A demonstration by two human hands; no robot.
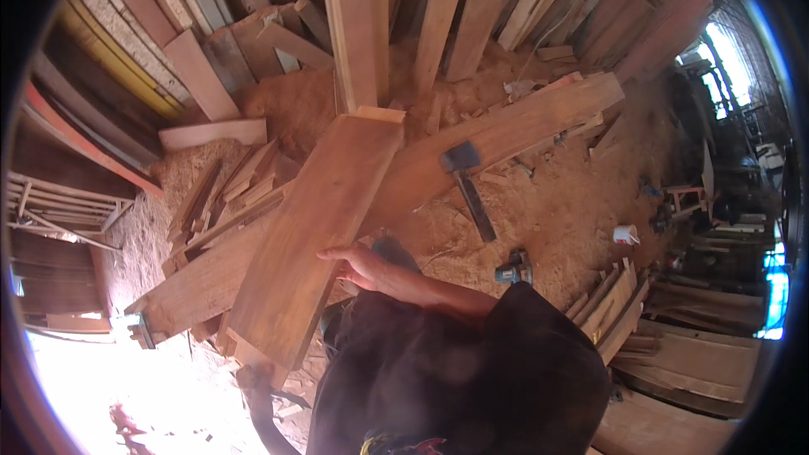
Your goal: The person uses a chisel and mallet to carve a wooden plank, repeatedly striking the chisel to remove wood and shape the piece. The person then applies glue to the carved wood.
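The board (316,227), a wide reddish-brown plank with a smooth planed face and a paler cut end at the top, lies slanted across a longer beam (472,147) on the sawdust floor (573,211). Its near end is raised toward the person, its far end rests by the upright planks (358,25). The right hand (358,265) grips its right edge near the lower half, thumb on the face, fingers (337,254) curled around the edge. To handle it well, I would keep the grip firm and near the balance point, so the long board does not swing or slide off the beam. The left hand is out of view. An axe (468,185) lies just right of the board, a sander (514,270) nearer, a cup (625,234) well apart.
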